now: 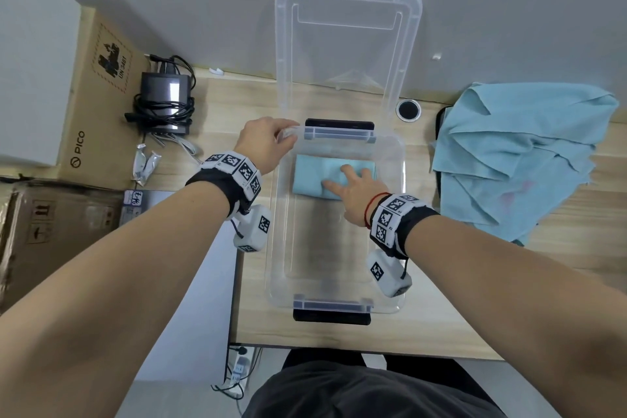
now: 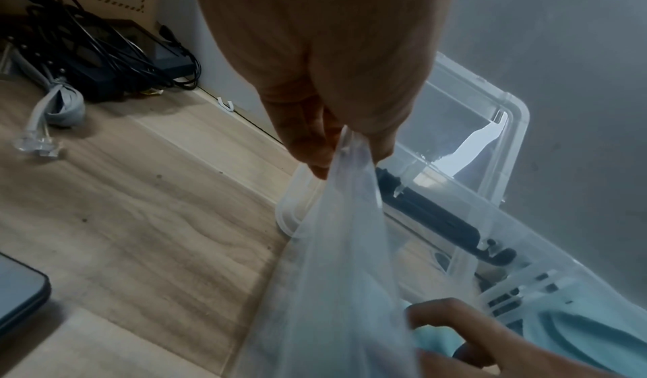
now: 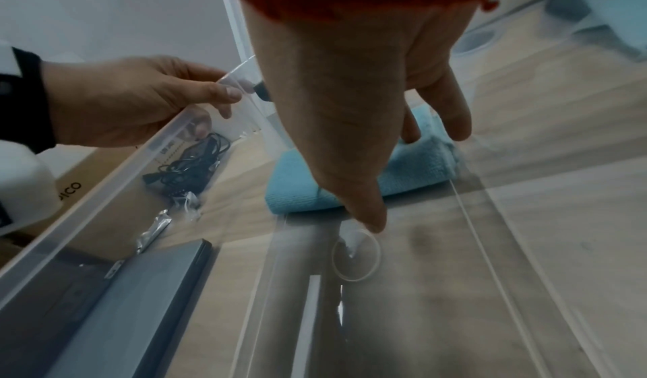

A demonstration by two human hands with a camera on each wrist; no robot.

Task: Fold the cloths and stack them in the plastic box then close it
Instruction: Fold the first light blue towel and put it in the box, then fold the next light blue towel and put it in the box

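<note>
The flat right hand (image 1: 356, 193) presses 1 folded light-blue cloth (image 1: 312, 176) into the clear plastic box (image 1: 402, 214) at frame centre. The left hand (image 1: 264, 142) pinches the box's rim. Next, probably, comes folding the crumpled blue cloths (image 1: 522, 153) at right.

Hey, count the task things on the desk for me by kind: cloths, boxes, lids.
Folded blue cloth in the box: 1
Unfolded blue cloths in a heap: number unclear, counted as 1 heap
Clear plastic box: 1
Clear lid: 1
Total: 4

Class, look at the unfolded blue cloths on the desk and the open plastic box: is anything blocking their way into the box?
Only the right hand, pressing the folded cloth inside the plastic box. The lid leans against the wall, off the box, and the unfolded cloths lie beside it.
</note>
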